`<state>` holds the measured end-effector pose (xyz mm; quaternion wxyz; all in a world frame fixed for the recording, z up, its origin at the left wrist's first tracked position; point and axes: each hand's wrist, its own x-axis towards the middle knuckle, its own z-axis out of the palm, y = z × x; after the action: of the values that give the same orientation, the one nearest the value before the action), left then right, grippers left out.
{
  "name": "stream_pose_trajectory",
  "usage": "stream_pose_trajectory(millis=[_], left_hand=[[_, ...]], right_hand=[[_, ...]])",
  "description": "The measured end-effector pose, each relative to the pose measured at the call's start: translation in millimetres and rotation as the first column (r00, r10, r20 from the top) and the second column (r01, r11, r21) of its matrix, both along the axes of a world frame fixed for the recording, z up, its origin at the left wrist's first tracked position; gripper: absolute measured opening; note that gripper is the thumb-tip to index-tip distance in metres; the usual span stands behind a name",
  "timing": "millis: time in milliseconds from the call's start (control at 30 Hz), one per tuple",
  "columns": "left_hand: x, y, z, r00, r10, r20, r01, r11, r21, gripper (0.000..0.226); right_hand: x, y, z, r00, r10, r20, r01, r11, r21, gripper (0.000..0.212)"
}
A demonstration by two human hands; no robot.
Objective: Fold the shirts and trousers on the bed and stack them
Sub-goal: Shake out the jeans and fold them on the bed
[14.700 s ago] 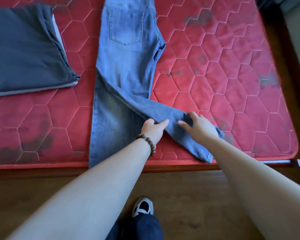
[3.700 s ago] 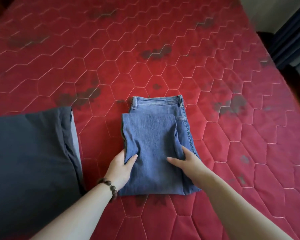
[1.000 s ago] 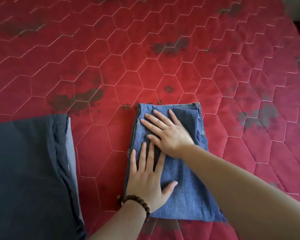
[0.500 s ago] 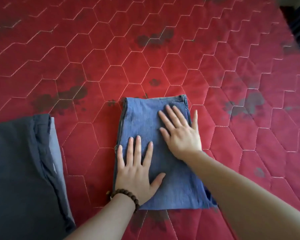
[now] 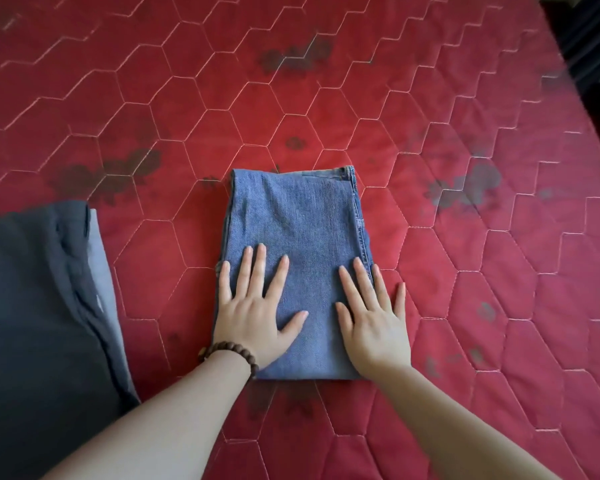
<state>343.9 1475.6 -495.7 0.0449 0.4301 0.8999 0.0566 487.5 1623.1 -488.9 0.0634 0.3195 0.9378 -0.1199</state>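
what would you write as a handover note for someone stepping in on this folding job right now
Left hand: flat, fingers straight, pressing the near left part of the folded jeans.
Right hand: flat on the near right part, outer fingers over the edge onto the red mattress.
Jeans: folded into a compact rectangle mid-bed, waistband at the far end.
Dark folded stack: to the left, apart from the jeans.
Done: jeans folded.
Left: likely lift the jeans onto the dark stack; no other unfolded clothes are in view.

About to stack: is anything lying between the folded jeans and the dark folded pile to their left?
Nothing. The head view shows only bare red mattress between the folded jeans and the dark folded pile.
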Motion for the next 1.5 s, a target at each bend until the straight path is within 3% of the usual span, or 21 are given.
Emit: stream_pose_trajectory(millis=[100,200,333,433,567,767,967,1133,1300,1500], left_hand=[[-1.7,-8.9,5.7,0.982,0.181,0.062,-0.185,0.980,0.068,0.066],[2.0,-15.7,9.7,0.916,0.363,0.170,-0.379,0.922,0.076,0.065],[8.3,-19.7,15.0,0.905,0.380,0.192,-0.406,0.905,0.123,0.059],[11.7,-22.9,21.2,0.860,0.426,0.281,-0.454,0.890,0.042,0.063],[21.7,-38.5,23.7,0.858,0.413,0.305,-0.410,0.909,-0.079,0.066],[68.3,-98.0,38.0,0.811,0.366,0.456,-0.374,0.924,-0.077,0.075],[93.7,-121.4,78.2,0.797,0.294,0.527,-0.378,0.924,0.055,0.075],[76.1,-153.1,132.8,0.833,0.274,0.480,-0.401,0.897,0.185,0.072],[32.0,-212.5,174.1,0.850,0.369,0.375,-0.475,0.846,0.243,0.071],[-44.9,-296.4,176.5,0.842,0.437,0.317,-0.524,0.803,0.284,0.072]], right_hand=[[-4.1,-7.0,3.1,0.999,-0.023,-0.028,0.021,0.997,-0.073,0.055],[-6.6,-12.2,6.8,0.980,-0.167,-0.105,0.159,0.984,-0.076,0.053],[-14.2,-29.1,9.8,0.942,-0.299,-0.152,0.300,0.954,-0.016,0.048],[-13.2,-37.5,11.1,0.915,-0.337,-0.219,0.340,0.940,-0.029,0.045],[3.1,-54.8,16.0,0.925,-0.372,-0.071,0.363,0.925,-0.115,0.050],[51.6,-75.9,36.4,0.956,-0.287,0.057,0.288,0.890,-0.353,0.061],[70.2,-86.9,79.9,0.976,-0.214,-0.043,0.179,0.897,-0.404,0.060],[48.9,-115.6,130.9,0.971,-0.181,-0.157,0.113,0.924,-0.364,0.057],[-16.9,-166.1,174.6,0.958,-0.087,-0.273,-0.015,0.936,-0.351,0.056],[-107.4,-244.9,171.2,0.944,-0.008,-0.331,-0.113,0.932,-0.345,0.055]])
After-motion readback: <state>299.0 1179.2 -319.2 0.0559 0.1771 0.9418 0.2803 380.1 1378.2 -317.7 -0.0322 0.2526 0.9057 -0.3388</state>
